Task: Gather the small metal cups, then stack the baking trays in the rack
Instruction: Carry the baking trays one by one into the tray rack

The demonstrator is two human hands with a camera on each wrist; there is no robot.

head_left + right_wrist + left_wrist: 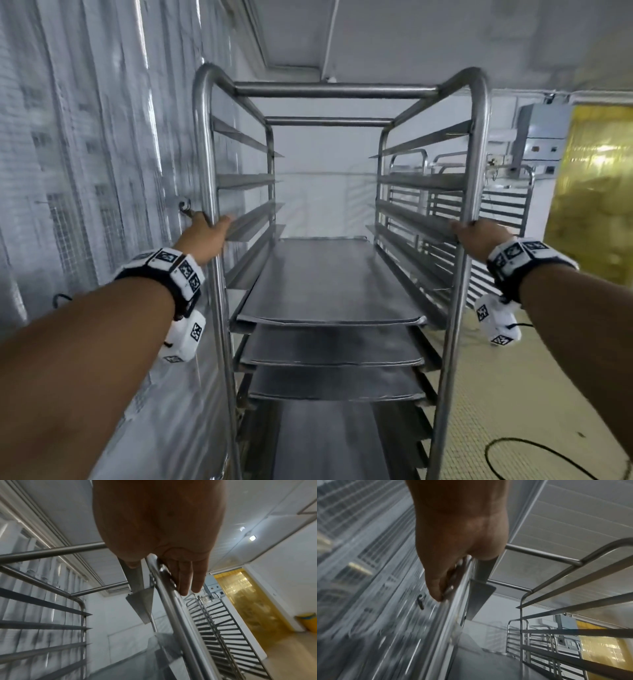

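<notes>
A tall steel tray rack stands right in front of me. Flat baking trays lie on its middle and lower rails, one above the other; the upper rails are bare. My left hand grips the rack's front left upright, with the fingers curled round the tube. My right hand holds the front right upright, thumb on the inner side and fingers on the outer side. No small metal cups are in view.
A silvery sheeted wall with a hook runs close along the rack's left side. More racks stand at the back right, before a yellow strip curtain. A black cable loops on the floor; a yellow bin stands nearby.
</notes>
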